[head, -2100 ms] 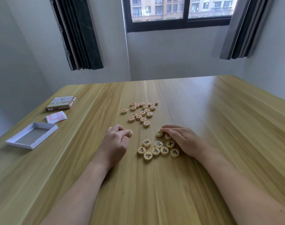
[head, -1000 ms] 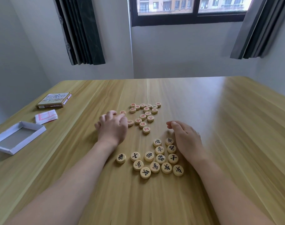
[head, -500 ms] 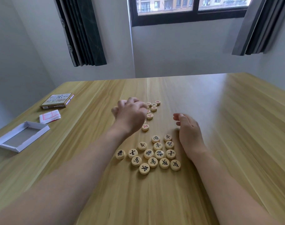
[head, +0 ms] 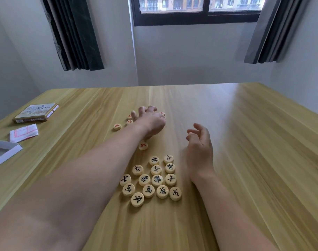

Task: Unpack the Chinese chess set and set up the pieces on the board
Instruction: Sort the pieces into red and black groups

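Observation:
Round wooden chess pieces lie on the table (head: pixel 245 142) in two groups. Several black-lettered pieces (head: pixel 151 180) sit close to me, between my forearms. The red-lettered pieces (head: pixel 117 126) lie farther out, and my left hand (head: pixel 149 122) reaches over them with fingers spread, covering most of the group; one red piece (head: pixel 143 146) shows below its wrist. My right hand (head: pixel 200 142) hovers just right of the black group, fingers loosely curled and holding nothing. The folded board sheet (head: pixel 24 132), white with red lines, lies at the far left.
The printed box lid (head: pixel 36 112) sits at the far left, behind the board sheet. The white box tray (head: pixel 4 153) pokes in at the left edge. A wall, window and dark curtains stand beyond the table's far edge.
My left hand has moved forward from near the black pieces and now lies spread over the red group. My right hand has lifted off the black pieces and hovers beside them.

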